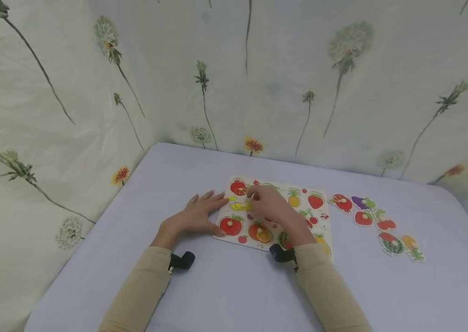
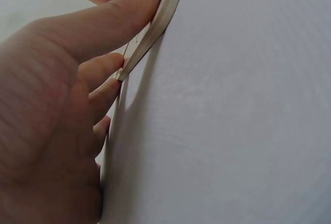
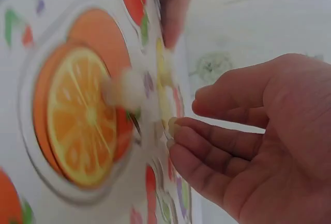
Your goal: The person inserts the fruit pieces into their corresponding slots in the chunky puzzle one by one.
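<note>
1. Your knobbed fruit puzzle board lies flat on the white table, in front of you. Your left hand steadies its left edge, fingers spread and fairly straight, thumb on the near corner.

2. Your right hand reaches over the upper left of the board, beside the banana. Its fingers curve, with a gap between thumb and forefinger; nothing shows clamped between them (the wrist view blurs a little there).

3. The step in hand looks like setting or adjusting the banana. You cannot tell from here whether it sits fully down in its recess. The apple and orange carry knobs and appear seated.

4. Loose on the table, to the right of the board, lie the pomegranate piece, eggplant piece and watermelon piece, among others.

5. The next move probably calls for pressing the banana level, then reaching right for a loose piece and turning it to match its outline.
</note>
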A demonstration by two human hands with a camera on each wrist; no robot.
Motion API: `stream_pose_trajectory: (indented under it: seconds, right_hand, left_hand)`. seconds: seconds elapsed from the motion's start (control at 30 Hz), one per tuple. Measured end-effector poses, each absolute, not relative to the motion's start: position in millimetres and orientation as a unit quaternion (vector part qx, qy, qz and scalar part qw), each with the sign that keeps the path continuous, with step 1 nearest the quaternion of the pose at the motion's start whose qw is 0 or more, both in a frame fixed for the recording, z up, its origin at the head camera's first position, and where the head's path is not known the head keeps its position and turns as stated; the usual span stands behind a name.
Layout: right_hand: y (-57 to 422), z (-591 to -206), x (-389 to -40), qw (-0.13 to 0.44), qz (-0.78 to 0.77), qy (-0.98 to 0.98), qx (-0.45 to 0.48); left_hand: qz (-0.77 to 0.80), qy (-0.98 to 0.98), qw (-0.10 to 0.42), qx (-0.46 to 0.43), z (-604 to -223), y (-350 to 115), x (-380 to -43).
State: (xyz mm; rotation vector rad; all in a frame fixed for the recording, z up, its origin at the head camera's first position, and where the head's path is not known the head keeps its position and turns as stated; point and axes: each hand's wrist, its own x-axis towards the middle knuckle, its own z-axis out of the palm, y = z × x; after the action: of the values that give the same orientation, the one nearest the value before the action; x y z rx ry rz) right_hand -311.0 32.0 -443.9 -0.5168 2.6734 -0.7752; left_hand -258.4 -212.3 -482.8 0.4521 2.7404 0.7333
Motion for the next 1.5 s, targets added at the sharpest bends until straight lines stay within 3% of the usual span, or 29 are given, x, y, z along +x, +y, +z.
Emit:
stream_pose_trajectory:
  seconds: [0.43,1.5]
  right_hand:
    - [83,-428,-337,0.089,-0.261,0.947,-0.167]
    - [195,-426,-358,0.073,-0.269,0.960,-0.033]
  left_hand:
    - [0.258,0.945,0.131,0.152,-483,-212,-257]
    - [0.248,0.948,0.131,0.151,-479,-211,-254]
